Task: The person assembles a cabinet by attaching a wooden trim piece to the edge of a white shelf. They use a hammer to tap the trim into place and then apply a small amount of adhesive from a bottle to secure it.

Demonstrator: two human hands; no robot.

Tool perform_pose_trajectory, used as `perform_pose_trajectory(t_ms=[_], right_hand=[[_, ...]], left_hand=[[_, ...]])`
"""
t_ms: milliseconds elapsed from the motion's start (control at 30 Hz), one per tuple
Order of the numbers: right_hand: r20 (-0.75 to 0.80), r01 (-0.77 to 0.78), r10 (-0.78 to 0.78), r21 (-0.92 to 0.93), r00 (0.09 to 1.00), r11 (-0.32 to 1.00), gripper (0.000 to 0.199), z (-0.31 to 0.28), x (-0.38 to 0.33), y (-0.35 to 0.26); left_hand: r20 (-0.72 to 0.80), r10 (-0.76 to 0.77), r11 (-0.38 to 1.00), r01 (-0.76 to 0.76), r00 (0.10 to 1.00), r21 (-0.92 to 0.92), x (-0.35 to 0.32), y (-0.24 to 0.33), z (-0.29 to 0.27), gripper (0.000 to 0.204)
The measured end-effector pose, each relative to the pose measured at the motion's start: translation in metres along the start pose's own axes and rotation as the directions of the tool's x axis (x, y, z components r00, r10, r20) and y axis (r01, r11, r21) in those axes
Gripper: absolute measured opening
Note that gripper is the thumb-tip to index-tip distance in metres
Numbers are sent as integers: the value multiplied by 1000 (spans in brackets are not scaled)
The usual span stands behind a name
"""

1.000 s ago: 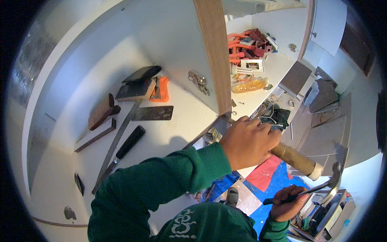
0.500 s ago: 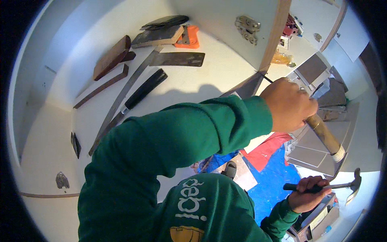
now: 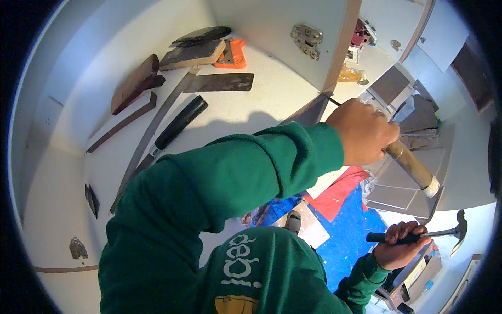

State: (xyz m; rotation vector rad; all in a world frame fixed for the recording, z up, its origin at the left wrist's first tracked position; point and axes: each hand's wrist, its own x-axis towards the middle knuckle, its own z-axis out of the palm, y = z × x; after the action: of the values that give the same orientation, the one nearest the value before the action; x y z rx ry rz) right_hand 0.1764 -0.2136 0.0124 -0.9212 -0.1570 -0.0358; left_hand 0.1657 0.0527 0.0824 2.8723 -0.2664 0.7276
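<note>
My left hand (image 3: 363, 131) reaches across to the right, its fingers wrapped round the wooden handle of a chisel (image 3: 413, 166). A pale band rings the handle's butt end, which points down to the right. The chisel's thin dark shank meets the cabinet edge (image 3: 322, 98) at the foot of an upright panel; its tip is hard to make out. Lower right, my right hand (image 3: 400, 246) is closed round the dark grip of a claw hammer (image 3: 443, 233). The hammer's metal head is below and to the right of the chisel's butt, apart from it.
On the white surface at left lie a black-handled tool with a long blade (image 3: 181, 122), a flat dark blade (image 3: 219, 82), wooden blocks (image 3: 135, 83) and an orange tool (image 3: 236, 54). A hinge (image 3: 307, 41) sits on the panel. Blue sheeting (image 3: 348, 240) and red cloth (image 3: 340, 193) lie below.
The whole view has shifted a little, so the cabinet, tools and left hand appear farther left. The hammer's head appears slightly higher. Both grips are unchanged.
</note>
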Motion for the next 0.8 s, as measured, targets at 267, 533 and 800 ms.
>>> perform_pose_trajectory(t_ms=[267,533,800], right_hand=[[65,-137,153,-202,986,970,46,6,-14,14],[33,55,-53,-81,998,995,44,-2,0,1],[59,-89,109,-276,992,957,45,9,-12,19]], left_hand=[[6,11,1000,-11,1000,-2,2,2,-1,33],[-28,13,1000,-12,1000,14,1,2,-1,31],[-47,21,1000,-21,999,2,0,0,-2,29]])
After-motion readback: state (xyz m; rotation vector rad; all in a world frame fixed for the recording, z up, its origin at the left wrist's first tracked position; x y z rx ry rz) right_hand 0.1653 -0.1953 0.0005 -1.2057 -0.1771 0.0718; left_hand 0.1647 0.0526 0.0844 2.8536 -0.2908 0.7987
